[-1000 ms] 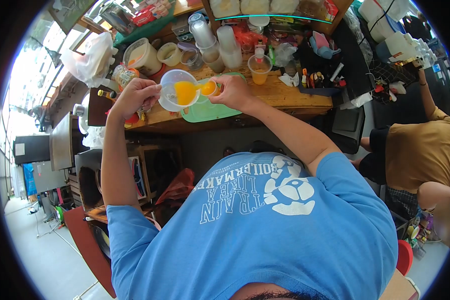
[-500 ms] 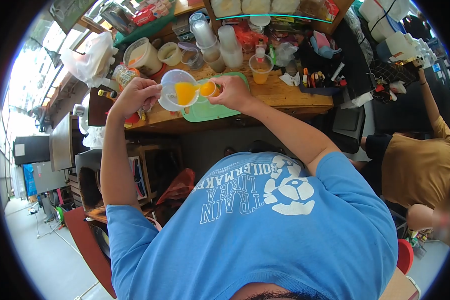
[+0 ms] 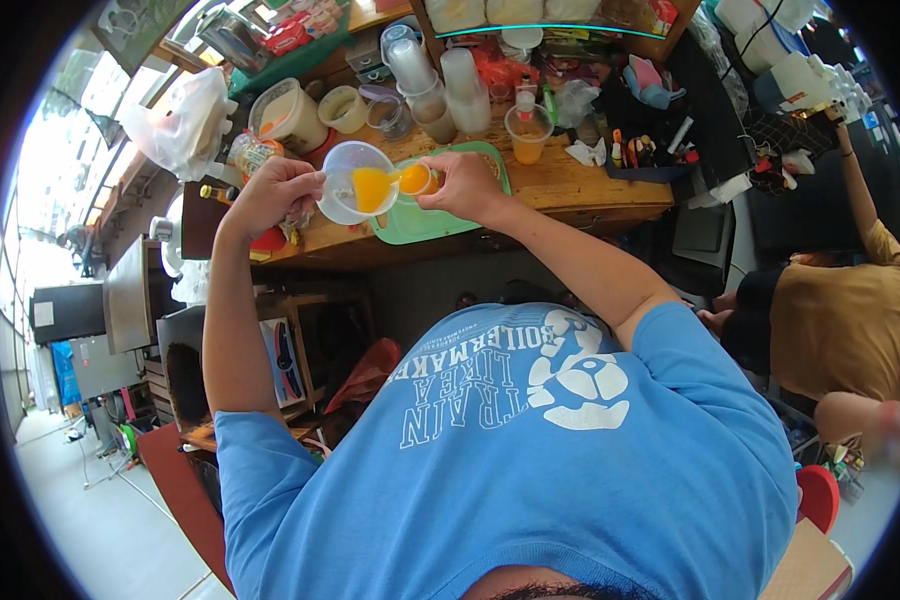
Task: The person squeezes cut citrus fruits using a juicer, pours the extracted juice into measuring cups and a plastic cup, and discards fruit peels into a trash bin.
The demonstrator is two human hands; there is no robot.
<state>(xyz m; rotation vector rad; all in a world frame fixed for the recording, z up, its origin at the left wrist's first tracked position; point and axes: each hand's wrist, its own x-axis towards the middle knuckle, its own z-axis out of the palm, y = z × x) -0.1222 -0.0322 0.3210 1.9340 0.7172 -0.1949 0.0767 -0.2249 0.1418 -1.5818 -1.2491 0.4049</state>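
Observation:
My left hand [image 3: 278, 193] pinches the rim of a clear plastic cup [image 3: 342, 160], which is tilted toward my right hand. Orange liquid [image 3: 372, 187] lies along its right side. In my right hand [image 3: 462, 185] is a small cup [image 3: 417, 180], also with orange liquid inside, its rim close against the clear cup. A strip of orange joins the two; which way it flows I cannot tell. Below both cups lies a light green tray [image 3: 420, 225] on the wooden table [image 3: 580, 195].
Another plastic cup [image 3: 528, 135] with orange liquid stands to the right. Behind are stacked clear cups [image 3: 462, 90], an open jar [image 3: 342, 110] and a large white tub [image 3: 288, 115]. A dark box of pens [image 3: 650, 160] sits farther right. A person in a tan shirt [image 3: 840, 320] is nearby.
Both hands keep nearly the same pose and grip. The orange liquid in the tilted clear cup covers a slightly smaller area. The view has shifted a little.

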